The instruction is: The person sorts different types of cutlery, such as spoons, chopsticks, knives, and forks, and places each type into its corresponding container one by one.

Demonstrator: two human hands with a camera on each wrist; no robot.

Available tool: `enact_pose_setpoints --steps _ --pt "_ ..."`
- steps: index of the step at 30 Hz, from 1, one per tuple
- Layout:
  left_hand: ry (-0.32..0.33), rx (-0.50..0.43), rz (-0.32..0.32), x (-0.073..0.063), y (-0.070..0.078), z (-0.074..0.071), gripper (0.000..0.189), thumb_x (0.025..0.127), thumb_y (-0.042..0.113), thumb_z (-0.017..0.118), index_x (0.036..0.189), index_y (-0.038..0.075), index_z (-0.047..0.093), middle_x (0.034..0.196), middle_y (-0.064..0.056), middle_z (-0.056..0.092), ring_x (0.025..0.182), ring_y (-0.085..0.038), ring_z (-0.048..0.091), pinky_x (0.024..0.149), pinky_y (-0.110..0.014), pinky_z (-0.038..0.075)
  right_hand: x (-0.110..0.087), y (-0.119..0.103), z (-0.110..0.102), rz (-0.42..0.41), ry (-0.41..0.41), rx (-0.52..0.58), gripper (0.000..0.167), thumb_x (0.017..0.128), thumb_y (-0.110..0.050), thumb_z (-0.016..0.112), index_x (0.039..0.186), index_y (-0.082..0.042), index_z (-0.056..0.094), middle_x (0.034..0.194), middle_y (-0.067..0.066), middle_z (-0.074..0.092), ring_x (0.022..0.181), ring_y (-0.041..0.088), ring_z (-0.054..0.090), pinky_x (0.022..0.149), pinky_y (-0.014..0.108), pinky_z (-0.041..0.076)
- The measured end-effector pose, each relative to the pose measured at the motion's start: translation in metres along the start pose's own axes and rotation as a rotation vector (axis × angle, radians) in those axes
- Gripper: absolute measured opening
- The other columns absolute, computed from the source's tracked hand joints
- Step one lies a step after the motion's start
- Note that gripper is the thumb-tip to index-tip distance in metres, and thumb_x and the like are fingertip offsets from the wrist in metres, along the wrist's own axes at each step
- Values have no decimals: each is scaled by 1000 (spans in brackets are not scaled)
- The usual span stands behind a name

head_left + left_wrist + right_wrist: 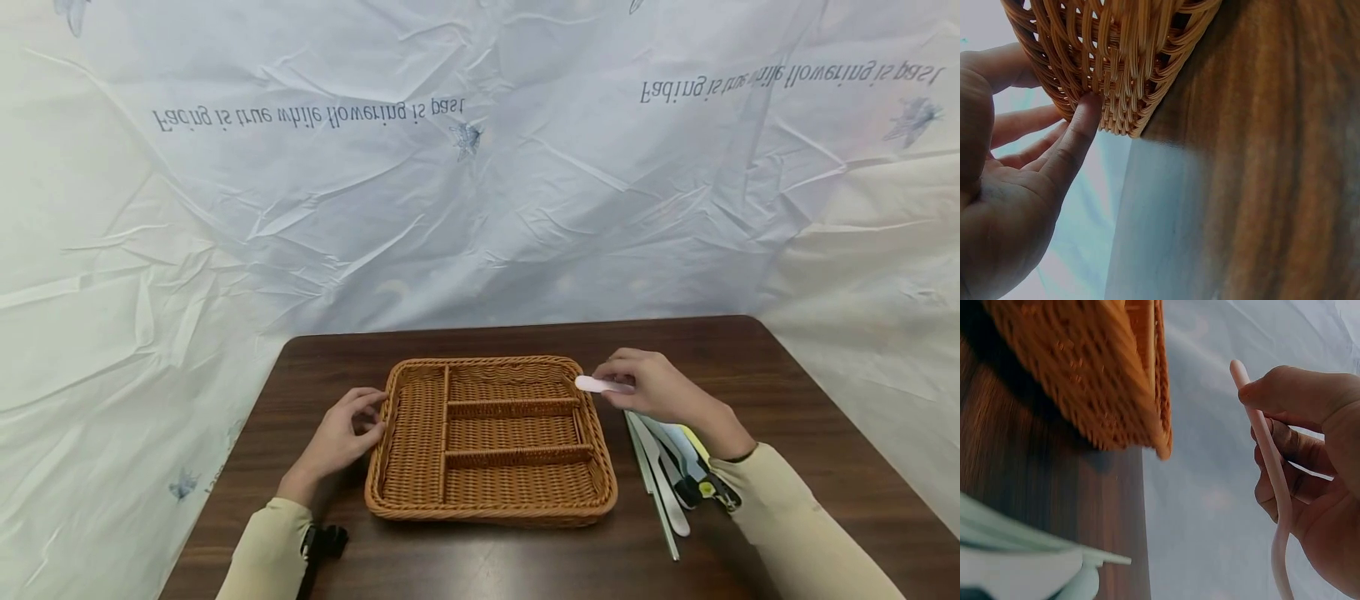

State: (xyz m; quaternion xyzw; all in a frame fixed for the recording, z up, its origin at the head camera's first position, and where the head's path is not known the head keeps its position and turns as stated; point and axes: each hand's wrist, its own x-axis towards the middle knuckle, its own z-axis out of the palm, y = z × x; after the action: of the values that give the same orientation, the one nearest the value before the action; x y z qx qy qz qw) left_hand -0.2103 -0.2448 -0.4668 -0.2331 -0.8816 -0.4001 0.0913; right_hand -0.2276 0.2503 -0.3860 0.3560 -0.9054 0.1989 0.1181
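Note:
A brown wicker basket (520, 456) with divided compartments sits on the table. My left hand (339, 436) is at its left side; in the left wrist view, the fingertips (1089, 103) touch the woven outer wall. Just beyond the basket's right rim, my right hand (648, 385) pinches a slim pale pink utensil (592, 384) between thumb and fingers. In the right wrist view this utensil (1270, 453) shows a rounded tip and a gently curved shaft; its lower end runs out of frame.
Right of the basket, a loose pile of flat utensils (660, 479) lies on the dark wooden table (487, 554), partly beneath the right forearm. Several are pale green or white. A wrinkled, printed white sheet (480, 217) hangs behind the table and at both sides.

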Motion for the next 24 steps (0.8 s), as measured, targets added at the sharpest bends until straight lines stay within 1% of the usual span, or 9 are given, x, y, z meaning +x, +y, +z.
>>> enact_pose_setpoints --steps 6,10,15,19,24 --pt "11 -6 11 0 -1 1 40 89 4 69 128 -1 60 126 -16 54 88 -15 61 68 -29 55 10 -12 6 -55 0 37 22 83 -10 76 105 -16 73 98 -3 64 69 2 48 56 20 41" --pt "12 -9 7 0 -2 1 40 89 4 68 128 0 60 126 -16 54 88 -14 61 67 -29 55 15 -22 10 -83 -5 53 22 83 -10 76 104 -15 73 98 -4 64 70 3 50 57 20 42" --pt "8 -6 -2 0 -2 1 42 88 4 69 129 0 60 127 -16 54 88 -13 61 68 -30 55 22 -35 13 -114 -51 61 20 86 -13 74 106 -16 73 98 -4 63 67 2 47 56 19 40" --pt "2 -8 -10 0 -1 1 42 88 5 69 129 1 60 127 -14 54 88 -13 61 68 -28 55 27 -46 17 -164 -83 93 20 88 -13 72 108 -14 72 101 -2 64 67 1 47 55 18 40" --pt "-3 -6 -18 -1 -3 1 42 89 6 69 129 3 60 128 -12 53 89 -13 61 69 -27 55 32 -59 25 -244 -75 114 21 87 -12 72 108 -12 72 101 -1 65 73 5 51 58 18 43"
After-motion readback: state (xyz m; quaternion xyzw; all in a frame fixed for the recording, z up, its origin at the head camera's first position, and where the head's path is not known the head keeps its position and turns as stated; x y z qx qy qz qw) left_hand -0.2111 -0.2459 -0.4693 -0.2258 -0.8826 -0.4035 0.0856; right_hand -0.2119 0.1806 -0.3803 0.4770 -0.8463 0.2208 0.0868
